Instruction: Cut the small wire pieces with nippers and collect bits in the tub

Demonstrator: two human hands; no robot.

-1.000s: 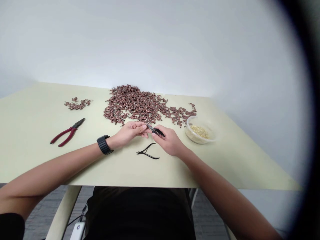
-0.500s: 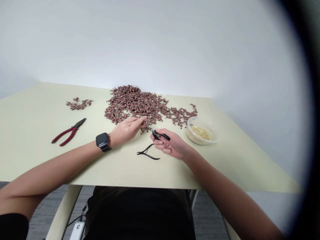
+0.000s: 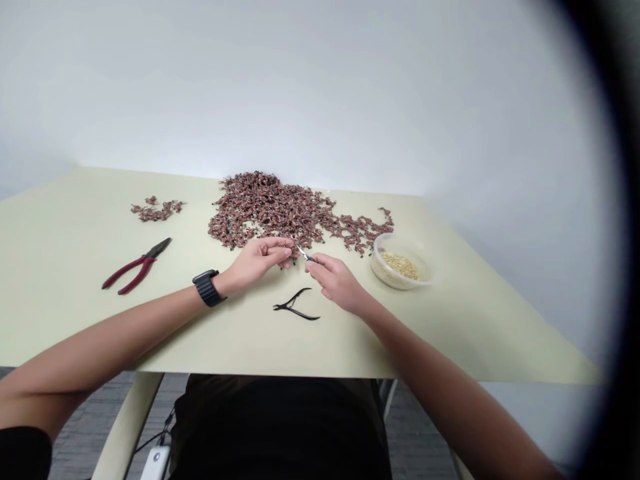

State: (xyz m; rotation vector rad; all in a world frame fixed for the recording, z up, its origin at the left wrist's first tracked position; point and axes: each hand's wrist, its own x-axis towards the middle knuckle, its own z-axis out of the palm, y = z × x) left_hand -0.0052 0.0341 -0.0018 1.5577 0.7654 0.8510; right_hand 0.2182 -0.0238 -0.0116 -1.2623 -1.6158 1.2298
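Both hands meet near the middle of the surface [image 3: 75,220], just at the near edge of the large pile of reddish-brown pieces [image 3: 280,210]. The right hand [image 3: 336,283] is closed around a small cutter [image 3: 303,254], whose handles are mostly hidden in the palm. Only its slim metal tip shows, and its long axis slants up and to the left, away from the near edge, straight at the left fingertips [image 3: 286,252]. The left hand [image 3: 257,260] lies palm inward with its fingers curled and its thumb and fingertips drawn together. Whether a piece from the pile is pinched between them is too small to tell. The cutter's tip touches or all but touches those fingertips, so the left hand is the nearer one to the pile and the right hand sits just behind and to the right of it. Both wrists ride low over the surface, forearms angling in from the near edge, and a black watch [image 3: 207,288] sits on the left wrist. A pair of black nippers [image 3: 296,307] lies loose just nearer than the hands. Red-handled pliers [image 3: 135,265] rest well off to the left, and a smaller pile [image 3: 156,209] lies beyond them toward the far left. A clear bowl [image 3: 385,275] of pale yellowish bits stands near the right hand, on its right.
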